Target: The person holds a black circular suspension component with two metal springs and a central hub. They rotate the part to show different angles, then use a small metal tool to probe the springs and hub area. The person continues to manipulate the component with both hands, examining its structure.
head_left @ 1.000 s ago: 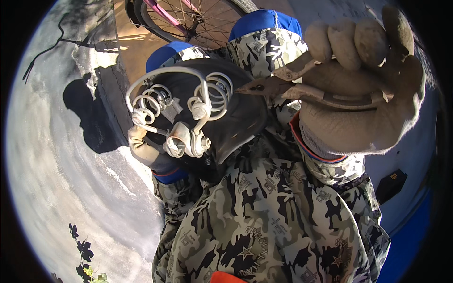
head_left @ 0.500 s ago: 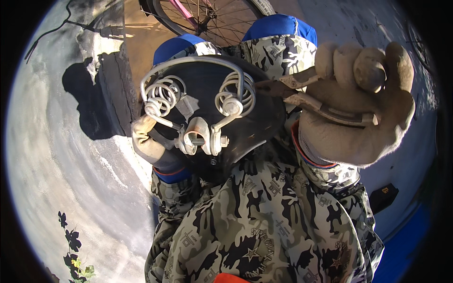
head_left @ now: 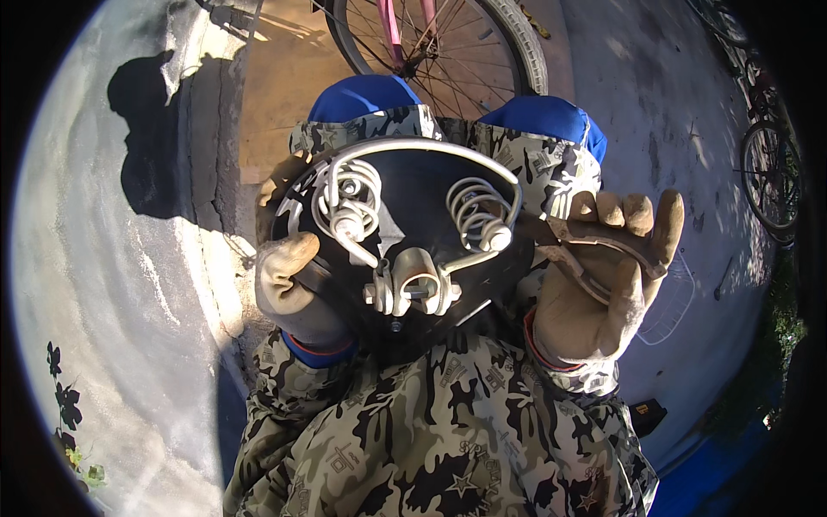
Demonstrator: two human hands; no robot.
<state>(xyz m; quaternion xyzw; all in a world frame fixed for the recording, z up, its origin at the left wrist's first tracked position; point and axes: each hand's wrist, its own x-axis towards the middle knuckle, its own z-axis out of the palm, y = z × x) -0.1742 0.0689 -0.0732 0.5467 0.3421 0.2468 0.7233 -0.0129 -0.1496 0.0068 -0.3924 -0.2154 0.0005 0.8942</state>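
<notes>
A black bicycle saddle lies underside up before my body, over my lap. Its underside carries a bent silver wire frame, two coil springs and a seat clamp with a bolt. My gloved left hand grips the saddle's left edge, with the thumb on the near side and the other fingers partly hidden by the rim. At the right, my gloved right hand holds a pair of pliers, handles across the palm and apart. The jaws point left at the saddle's right edge; whether they touch it I cannot tell.
Beyond my knees stands a pink bicycle's wheel on a brown board. More bicycles stand at the far right. A wire basket and a small dark case lie on the right. A pale wall rises at left.
The saddle and my left hand now show more fully, with the saddle lower and further right. My right hand has drawn lower and left with the pliers, and the whole view has shifted.
</notes>
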